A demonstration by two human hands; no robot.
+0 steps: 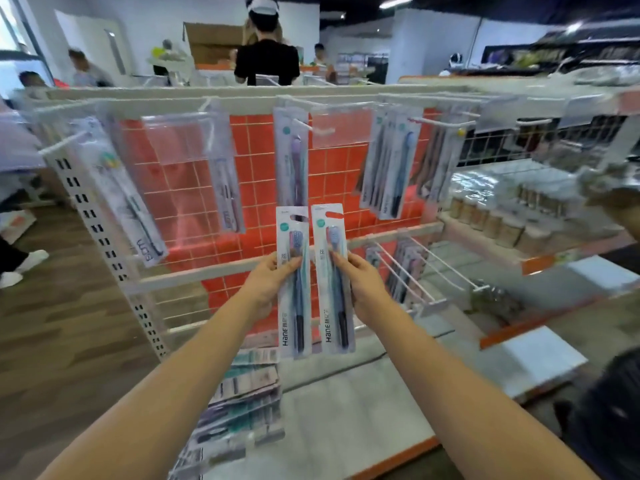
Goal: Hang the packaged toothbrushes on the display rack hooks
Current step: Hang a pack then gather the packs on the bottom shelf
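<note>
Head view: the left hand (268, 284) has its grip closed on one toothbrush pack (293, 282), and the right hand (363, 284) grips a second pack (333, 278) just beside it, both upright. Above the hands, another hung pack (291, 157) dangles from a rack hook (304, 124).

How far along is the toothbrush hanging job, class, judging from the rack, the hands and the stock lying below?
Done: several packs already hang on the top hooks, such as the centre pack and the cluster to the right. In hand: the left hand holds one pack and the right hand another pack, both upright and below the hooks, not yet hung. Left: those two, plus a loose pile of packs on the bottom shelf.
</note>
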